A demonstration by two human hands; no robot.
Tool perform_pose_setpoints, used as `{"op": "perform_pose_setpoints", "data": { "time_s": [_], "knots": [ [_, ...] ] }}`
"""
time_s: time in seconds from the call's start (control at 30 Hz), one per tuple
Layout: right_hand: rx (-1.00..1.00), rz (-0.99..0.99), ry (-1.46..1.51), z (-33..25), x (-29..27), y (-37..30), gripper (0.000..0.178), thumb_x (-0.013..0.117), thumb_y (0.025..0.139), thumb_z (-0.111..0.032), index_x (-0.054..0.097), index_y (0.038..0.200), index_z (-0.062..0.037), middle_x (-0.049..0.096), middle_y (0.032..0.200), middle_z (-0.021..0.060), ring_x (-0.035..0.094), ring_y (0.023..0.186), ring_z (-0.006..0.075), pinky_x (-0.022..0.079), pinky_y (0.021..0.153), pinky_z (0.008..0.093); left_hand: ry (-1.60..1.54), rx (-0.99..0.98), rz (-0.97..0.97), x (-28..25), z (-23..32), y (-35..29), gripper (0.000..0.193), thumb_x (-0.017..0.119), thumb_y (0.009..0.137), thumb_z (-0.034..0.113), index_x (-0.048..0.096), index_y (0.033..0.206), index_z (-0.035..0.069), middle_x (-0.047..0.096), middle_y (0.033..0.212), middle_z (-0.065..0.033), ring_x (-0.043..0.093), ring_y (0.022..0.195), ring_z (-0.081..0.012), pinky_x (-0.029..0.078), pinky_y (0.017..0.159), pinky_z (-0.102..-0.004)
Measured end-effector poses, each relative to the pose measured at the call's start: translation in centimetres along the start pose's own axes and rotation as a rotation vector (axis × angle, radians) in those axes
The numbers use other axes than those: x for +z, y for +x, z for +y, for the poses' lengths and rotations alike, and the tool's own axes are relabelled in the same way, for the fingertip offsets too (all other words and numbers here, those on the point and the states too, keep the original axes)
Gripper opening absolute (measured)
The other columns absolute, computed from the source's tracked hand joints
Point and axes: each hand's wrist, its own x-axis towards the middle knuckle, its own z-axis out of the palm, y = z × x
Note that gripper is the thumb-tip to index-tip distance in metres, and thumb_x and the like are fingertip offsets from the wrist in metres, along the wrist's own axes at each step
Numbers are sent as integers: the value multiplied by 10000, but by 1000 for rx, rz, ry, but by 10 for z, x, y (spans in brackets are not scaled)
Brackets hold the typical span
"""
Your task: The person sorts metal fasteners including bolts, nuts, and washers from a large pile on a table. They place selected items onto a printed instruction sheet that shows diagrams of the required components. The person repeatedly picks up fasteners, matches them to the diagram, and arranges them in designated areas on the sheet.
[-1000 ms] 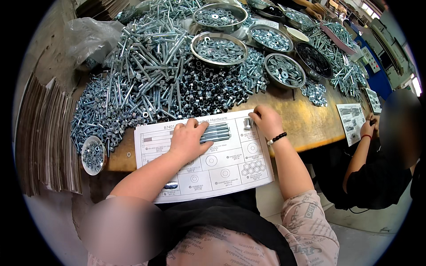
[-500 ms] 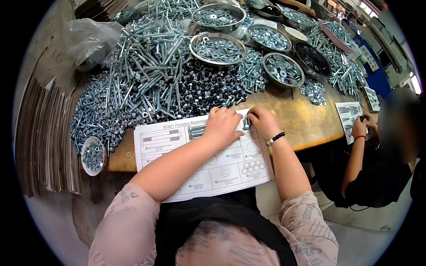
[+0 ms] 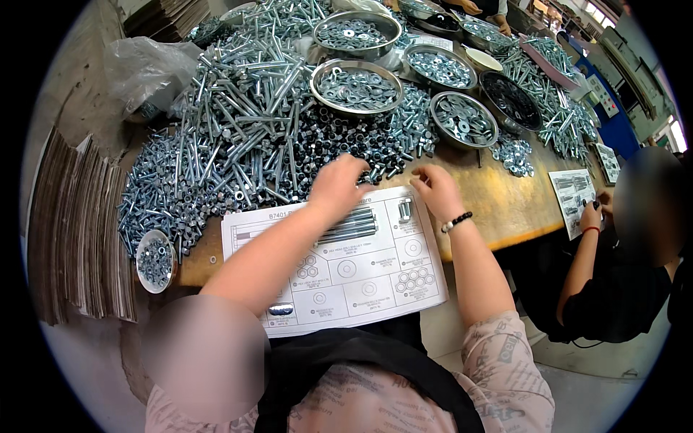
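A printed hardware sheet lies in front of me with outline drawings of bolts, nuts and washers. Several long silver bolts lie side by side across its upper part. Short bolts stand grouped in its upper right box, and small shiny metal pieces rest at its lower left. My left hand is at the near edge of the black-ringed nuts, thumb and fingers apart. Above the sheet's upper right corner, my right hand has bent fingers, with a gap between thumb and forefinger and nothing visible between them.
A large heap of bolts covers the table's left. Steel bowls of washers stand behind the nuts, with a black bowl farther right. A white bowl sits front left. Beside me on the right, a co-worker handles small parts over another sheet.
My left hand has moved off the long bolts, up to the nuts. My right hand has left the short bolts and shifted slightly right. Both bolt groups now show on the sheet.
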Motion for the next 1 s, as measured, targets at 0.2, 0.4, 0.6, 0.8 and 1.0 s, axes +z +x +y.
{"op": "perform_pose_setpoints", "data": {
  "time_s": [0.2,0.4,0.6,0.8,1.0],
  "knots": [
    [9,9,-248,-8,31,44,304,671,724,-201,565,993,-107,556,957,140,560,885,322,462,755,400,123,105,-67,-4,-25,33,333,643,736,154,555,1051,87,534,997,-73,552,917,-269,460,768,-355],
    [43,-54,-299,3,48,59,342,684,714,-213,548,1006,-99,568,932,153,563,882,319,463,748,390,526,243,-22,29,-18,48,225,594,720,143,594,941,106,527,846,-62,565,758,-236,469,657,-351],
    [-81,-89,-189,27,41,63,305,675,718,-201,580,979,-74,587,919,136,559,885,307,452,765,381,597,464,36,41,-17,57,89,544,712,135,571,791,104,526,771,-36,562,676,-207,452,612,-332],
    [-88,-158,-129,33,40,71,303,692,690,-150,586,959,-61,590,921,136,557,896,304,449,782,368,612,309,-142,34,-9,67,64,552,730,115,592,770,87,554,813,-67,607,704,-241,483,592,-344],
    [18,-152,-1,36,36,76,252,695,671,-129,590,880,-36,619,820,113,587,771,247,461,698,321,538,102,-317,24,4,78,154,594,738,119,619,887,90,553,930,-102,600,840,-281,495,675,-370]
  ]
}}
